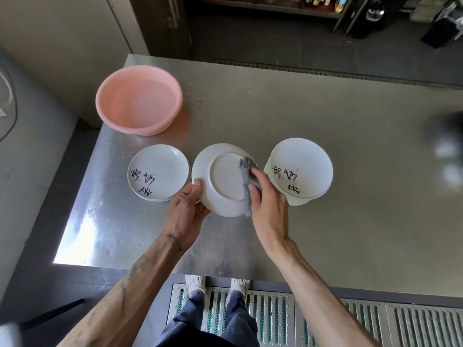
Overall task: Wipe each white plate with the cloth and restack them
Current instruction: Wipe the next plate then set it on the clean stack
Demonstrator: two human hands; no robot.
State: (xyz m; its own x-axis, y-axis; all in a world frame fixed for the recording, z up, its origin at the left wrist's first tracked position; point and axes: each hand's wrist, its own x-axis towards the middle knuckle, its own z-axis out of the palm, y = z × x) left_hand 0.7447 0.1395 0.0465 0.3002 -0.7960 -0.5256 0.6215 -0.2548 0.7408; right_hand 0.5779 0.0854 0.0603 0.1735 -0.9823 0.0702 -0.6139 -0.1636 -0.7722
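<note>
A round white plate is held bottom-up above the middle of the desk, tilted towards the camera. Its smooth glazed underside and raised circular foot ring are shown to the head view.

The plate's lower left rim is gripped by the left hand. The thumb is laid flat on the upturned surface and the fingers are curled beneath the edge.

A grey cloth, soft and crumpled into a long bunched strip, is pressed against the right side of the plate. It is clutched by the right hand, with the fingers bent round the fabric. One loose end is seen poking out past the foot ring and the other hanging off the near rim.

Two piles of matching plates are set on either side, each face up and marked with black brush-stroke lettering on glossy white ceramic. The left stack is low, only a few plates deep. The right stack is clearly taller, with its layered rims stepped at the near edge. Neither pile is touched by the held plate.

The desk itself is brushed stainless steel, dull and faintly scuffed, with a bright glare caught at its near left corner. At the far left a round pink plastic basin is placed, thin-walled with a rolled lip.

Below the desk edge, a ribbed metal floor grate is stood on in pale perforated shoes.
</note>
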